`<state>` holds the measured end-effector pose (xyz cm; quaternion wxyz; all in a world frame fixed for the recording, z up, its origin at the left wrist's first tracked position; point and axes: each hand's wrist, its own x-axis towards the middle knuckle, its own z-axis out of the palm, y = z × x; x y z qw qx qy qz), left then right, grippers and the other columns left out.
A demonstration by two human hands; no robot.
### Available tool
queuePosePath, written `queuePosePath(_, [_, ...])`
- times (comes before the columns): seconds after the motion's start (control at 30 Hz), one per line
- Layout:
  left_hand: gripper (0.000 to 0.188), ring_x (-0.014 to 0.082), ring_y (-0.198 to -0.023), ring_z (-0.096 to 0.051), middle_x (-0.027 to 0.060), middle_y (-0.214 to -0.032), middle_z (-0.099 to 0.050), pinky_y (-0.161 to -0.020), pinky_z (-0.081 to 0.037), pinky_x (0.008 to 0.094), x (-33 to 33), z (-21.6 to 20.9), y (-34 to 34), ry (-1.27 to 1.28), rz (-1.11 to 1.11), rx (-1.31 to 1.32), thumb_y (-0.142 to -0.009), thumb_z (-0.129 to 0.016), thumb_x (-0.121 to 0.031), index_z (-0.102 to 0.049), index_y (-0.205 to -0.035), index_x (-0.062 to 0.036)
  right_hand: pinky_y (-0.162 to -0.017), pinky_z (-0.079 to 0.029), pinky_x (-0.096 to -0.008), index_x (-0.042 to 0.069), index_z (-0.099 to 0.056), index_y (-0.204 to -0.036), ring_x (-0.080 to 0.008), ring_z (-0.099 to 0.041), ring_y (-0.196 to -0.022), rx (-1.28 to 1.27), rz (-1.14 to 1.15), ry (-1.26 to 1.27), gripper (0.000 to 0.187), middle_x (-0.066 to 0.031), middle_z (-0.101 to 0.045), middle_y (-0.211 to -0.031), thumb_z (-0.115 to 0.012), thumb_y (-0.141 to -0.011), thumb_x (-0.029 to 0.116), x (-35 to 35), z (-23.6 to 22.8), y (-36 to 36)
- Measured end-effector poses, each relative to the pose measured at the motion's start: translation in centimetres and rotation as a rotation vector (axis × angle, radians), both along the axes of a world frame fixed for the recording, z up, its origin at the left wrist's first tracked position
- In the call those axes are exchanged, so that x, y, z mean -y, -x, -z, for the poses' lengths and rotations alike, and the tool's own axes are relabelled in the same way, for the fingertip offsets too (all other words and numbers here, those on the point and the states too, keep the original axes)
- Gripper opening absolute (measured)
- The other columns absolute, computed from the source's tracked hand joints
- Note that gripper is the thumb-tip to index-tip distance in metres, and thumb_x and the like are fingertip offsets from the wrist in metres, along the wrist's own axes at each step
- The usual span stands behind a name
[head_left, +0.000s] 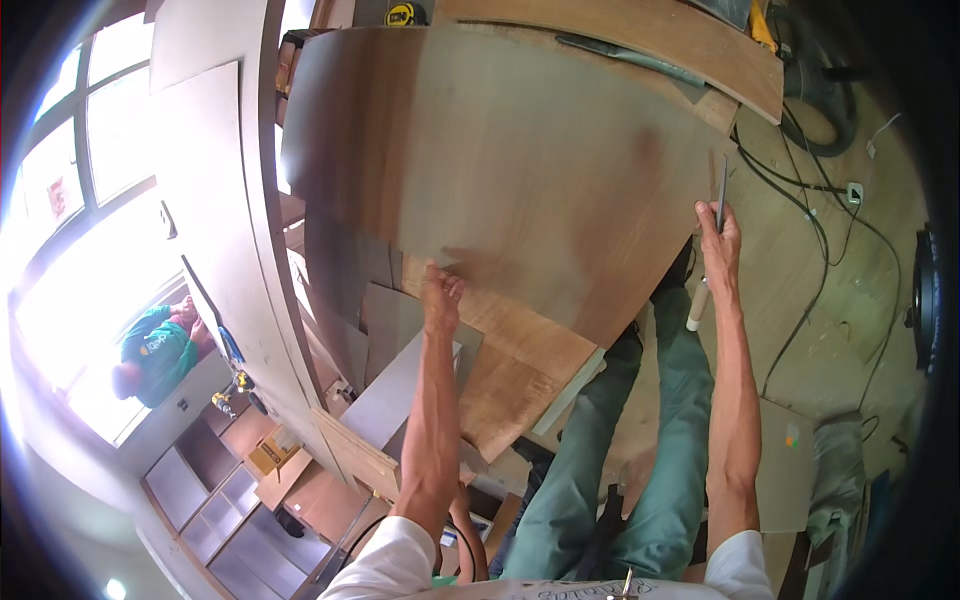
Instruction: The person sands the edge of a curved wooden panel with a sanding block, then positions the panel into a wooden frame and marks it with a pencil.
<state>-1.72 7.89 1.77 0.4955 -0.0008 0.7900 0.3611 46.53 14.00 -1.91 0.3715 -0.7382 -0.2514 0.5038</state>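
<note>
A large, smooth brownish sheet [500, 130] stretches out in front of me, with faint reflections on its face. My left hand [441, 298] has its fingers closed at the sheet's near edge, pinching it as far as I can see. My right hand [720, 238] is wrapped around a long file-like tool [722, 190]. Its narrow metal blade points away from me beside the sheet's right edge, and its pale handle shows below the hand. Under the near edge lies a wooden board [515, 365].
Wooden boards [640, 38] and a yellow tape measure [405, 14] lie beyond the sheet. Black cables [815, 215] cross the floor at right. Tall panels [215, 150] stand at left; past them are a person in green [160, 345] and open shelving [250, 500]. Another bare arm [468, 530] shows beside my left forearm.
</note>
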Motion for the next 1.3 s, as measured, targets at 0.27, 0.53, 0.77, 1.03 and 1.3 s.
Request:
queuePosePath(0.27, [0.044,0.0186,-0.121,-0.052,0.003,-0.136,-0.052,-0.102,-0.044,0.0401,-1.4,-5.0,-1.0,-0.465,-0.001,0.14,-0.098,-0.059,-0.031,-0.046,-0.137,-0.015,-0.06,-0.032,-0.0251,0.006,-0.057,-0.094,-0.0064,-0.035,-0.067,-0.08,0.051,0.074,0.03,0.0044,-0.043,-0.076,-0.064,-0.095,0.035,0.3,0.4,-0.3])
queuePosePath(0.53, [0.035,0.0185,-0.11,-0.058,-0.0009,-0.118,-0.059,-0.098,-0.047,0.0392,-1.5,-1.7,2.0,-0.476,-0.056,0.146,-0.093,-0.065,-0.012,-0.05,-0.125,-0.0143,-0.045,-0.023,-0.0227,0.008,-0.056,-0.095,-0.002,-0.031,-0.053,-0.209,0.051,0.018,0.027,0.0071,-0.042,-0.069,-0.067,-0.093,0.033,-0.3,-0.3,0.1])
queuePosePath(0.77, [0.036,0.0191,-0.112,-0.058,0.0018,-0.119,-0.059,-0.1,-0.048,0.0395,-3.9,-5.0,-1.8,-0.698,-0.072,0.238,-0.093,-0.061,-0.003,-0.048,-0.124,-0.0157,-0.049,-0.027,-0.0237,0.007,-0.056,-0.093,-0.0038,-0.032,-0.057,-0.081,-0.006,0.067,0.028,0.0059,-0.044,-0.071,-0.066,-0.093,0.033,0.0,0.1,-1.3])
queuePosePath(1.03, [0.036,0.0158,-0.11,-0.059,-0.0009,-0.118,-0.06,-0.096,-0.05,0.0394,-2.0,0.4,5.6,-0.634,-0.148,0.275,-0.092,-0.062,-0.003,-0.05,-0.122,-0.0185,-0.06,-0.035,-0.026,0.006,-0.056,-0.09,-0.0079,-0.041,-0.067,-0.052,-0.078,0.023,0.029,0.0026,-0.048,-0.073,-0.064,-0.094,0.034,-0.8,0.9,0.4])
queuePosePath(1.3, [0.043,0.0172,-0.097,-0.061,-0.0009,-0.108,-0.06,-0.089,-0.052,0.04,-3.7,0.9,5.2,-0.693,-0.187,0.177,-0.092,-0.062,-0.003,-0.047,-0.128,-0.0208,-0.062,-0.04,-0.0289,0.003,-0.054,-0.088,-0.011,-0.045,-0.064,0.12,-0.102,0.003,0.032,0.0002,-0.05,-0.069,-0.063,-0.095,0.033,-0.9,0.1,0.1])
